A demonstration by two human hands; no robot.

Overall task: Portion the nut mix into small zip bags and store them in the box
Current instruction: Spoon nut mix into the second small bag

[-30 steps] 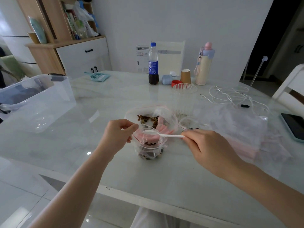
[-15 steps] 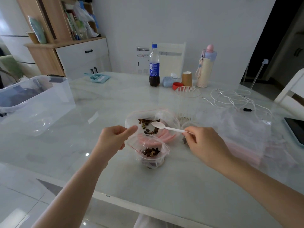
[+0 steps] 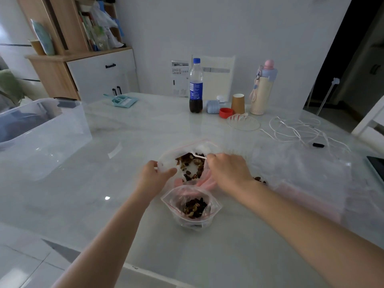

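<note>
A large zip bag of nut mix [image 3: 192, 166] lies open at the table's middle. My left hand [image 3: 154, 175] pinches its near-left rim and holds it open. My right hand [image 3: 227, 173] grips a white plastic spoon [image 3: 199, 155], whose bowl is inside the large bag over the nuts. Just in front stands a small zip bag [image 3: 191, 206], open, set in a clear cup and partly filled with nuts. The clear storage box [image 3: 41, 129] stands at the far left of the table.
A heap of empty zip bags [image 3: 307, 175] lies to the right, with a few stray nuts [image 3: 259, 179] at its edge. Further back are a cola bottle [image 3: 196, 86], paper cup [image 3: 238, 103], flask [image 3: 262, 88], a clear cup [image 3: 243, 122] and white cables [image 3: 299, 129]. A phone [image 3: 377, 167] lies far right.
My left hand has let go of the small bag's rim and taken the large bag's rim. My right hand has carried the spoon from the small bag back into the large bag.
</note>
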